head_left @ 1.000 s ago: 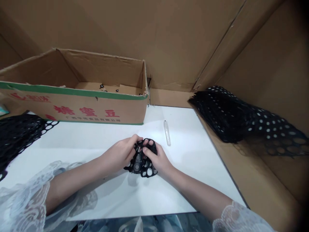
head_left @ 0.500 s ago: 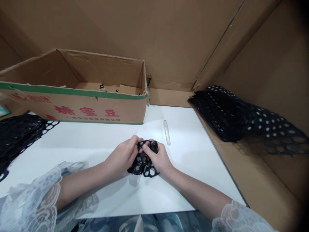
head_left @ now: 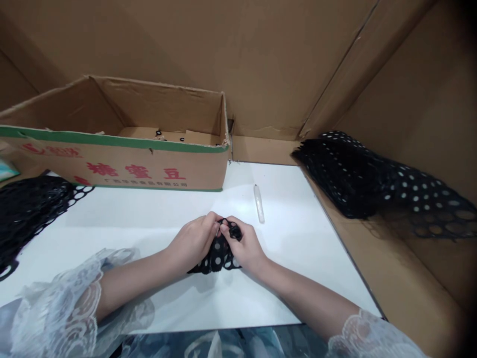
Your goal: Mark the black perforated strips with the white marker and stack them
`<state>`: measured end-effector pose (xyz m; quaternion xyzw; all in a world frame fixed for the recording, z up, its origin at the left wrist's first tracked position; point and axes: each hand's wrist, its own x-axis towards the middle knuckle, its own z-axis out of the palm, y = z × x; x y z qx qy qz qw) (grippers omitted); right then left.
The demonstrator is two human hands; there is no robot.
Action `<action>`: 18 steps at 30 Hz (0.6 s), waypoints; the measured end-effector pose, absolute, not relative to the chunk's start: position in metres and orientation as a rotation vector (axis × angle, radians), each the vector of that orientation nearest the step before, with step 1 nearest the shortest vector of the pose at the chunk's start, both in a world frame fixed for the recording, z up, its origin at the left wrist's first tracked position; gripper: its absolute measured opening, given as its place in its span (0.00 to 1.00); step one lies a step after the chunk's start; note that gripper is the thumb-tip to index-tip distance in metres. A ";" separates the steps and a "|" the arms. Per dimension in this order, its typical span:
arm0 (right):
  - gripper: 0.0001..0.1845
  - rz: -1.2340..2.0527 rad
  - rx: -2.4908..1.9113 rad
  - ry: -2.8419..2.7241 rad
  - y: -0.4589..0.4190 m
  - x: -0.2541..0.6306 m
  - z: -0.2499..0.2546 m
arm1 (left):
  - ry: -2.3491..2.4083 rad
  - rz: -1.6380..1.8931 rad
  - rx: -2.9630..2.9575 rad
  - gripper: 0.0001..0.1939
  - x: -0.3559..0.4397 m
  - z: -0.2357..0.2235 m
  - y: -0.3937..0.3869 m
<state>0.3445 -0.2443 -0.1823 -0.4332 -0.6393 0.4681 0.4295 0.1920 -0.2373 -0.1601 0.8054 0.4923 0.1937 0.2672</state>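
Over the white tabletop (head_left: pixel 179 303), both my hands pinch one bunched piece of black fabric with round holes (head_left: pixel 217 256). My left hand (head_left: pixel 194 238) is closed on its left side, thumb and fingers near the top. My right hand (head_left: pixel 248 246) grips the right side, its thumb close to my left fingertips. A dark gathered bit of the fabric pokes up by the right fingers. Lower folds hang below the hands. A slim pale pen-like cutter or tool (head_left: pixel 259 204) lies just beyond my right hand.
An open cardboard box (head_left: pixel 201 169) with a few small black scraps inside stands at the back left. Black holed fabric (head_left: pixel 33 209) lies at the left edge. More dark dotted fabric (head_left: pixel 346 174) is heaped at right, against cardboard walls (head_left: pixel 268 59).
The fabric has been bunched tighter and folded between my fingers; its upper part is now gathered into a narrow bit. My hands have drawn slightly closer together.
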 end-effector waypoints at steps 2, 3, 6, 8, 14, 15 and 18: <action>0.09 1.171 -1.096 -1.615 -0.246 0.344 -0.183 | 1.330 0.533 2.098 0.13 0.193 -0.160 -0.238; 0.09 1.197 -1.090 -1.620 -0.246 0.343 -0.183 | 1.322 0.549 2.049 0.13 0.194 -0.160 -0.238; 0.10 1.287 -1.073 -1.597 -0.247 0.342 -0.182 | 1.317 0.630 1.955 0.13 0.192 -0.157 -0.233; 0.11 1.289 -1.095 -1.545 -0.246 0.341 -0.182 | 1.373 0.699 1.939 0.13 0.188 -0.154 -0.226; 0.12 1.279 -1.174 -1.338 -0.241 0.342 -0.179 | 1.700 1.044 1.849 0.13 0.169 -0.152 -0.201; 0.13 1.300 -1.186 -1.292 -0.240 0.342 -0.179 | 1.648 0.994 1.856 0.13 0.169 -0.153 -0.201; 0.15 1.384 -1.233 -1.123 -0.238 0.340 -0.178 | 1.417 0.817 1.795 0.15 0.176 -0.155 -0.206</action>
